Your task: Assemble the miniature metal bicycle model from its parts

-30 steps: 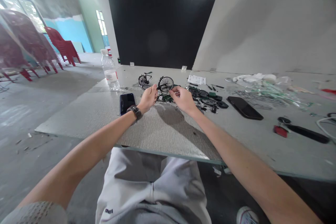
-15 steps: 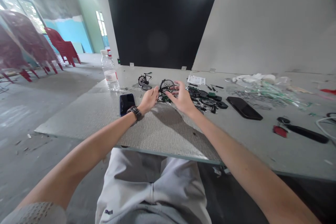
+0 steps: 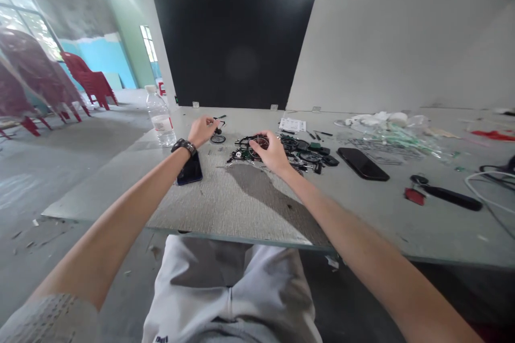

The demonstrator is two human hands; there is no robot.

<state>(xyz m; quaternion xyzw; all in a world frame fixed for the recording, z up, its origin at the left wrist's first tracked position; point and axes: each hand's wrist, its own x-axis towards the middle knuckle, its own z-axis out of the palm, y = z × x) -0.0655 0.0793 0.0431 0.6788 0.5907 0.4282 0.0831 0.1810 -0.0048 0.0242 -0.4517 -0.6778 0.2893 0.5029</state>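
- Two hands of ours over the table: L hand [image 3: 203, 131] clenched, fingers pinched on small black model bike [image 3: 218, 139], partly hiding it.
- R hand [image 3: 271, 154] cupped over wheel of green-and-black model bike [image 3: 258, 146], fingers on it; can't tell if gripping or just resting. Hand blocks part of bike from view.
- Small bike sits just L of model bike, on grey table [image 3: 237, 203].
- Loose bike parts [image 3: 306, 151] lie just R of model bike.
- Paper slip [image 3: 292, 125] behind model bike, to its R.
- Dark phone [image 3: 190, 170] L of model bike, under L wrist w/ watch [image 3: 184, 146].
- Water bottle [image 3: 160, 123] further L, upright.
- Black phone [image 3: 362, 163] well R of model bike; clear plastic sprues [image 3: 386, 140] behind it.
- Black-handled tool [image 3: 453, 198] w/ red piece [image 3: 414, 196] far R.
- Stacked red chairs [image 3: 86, 86] on floor, far L.
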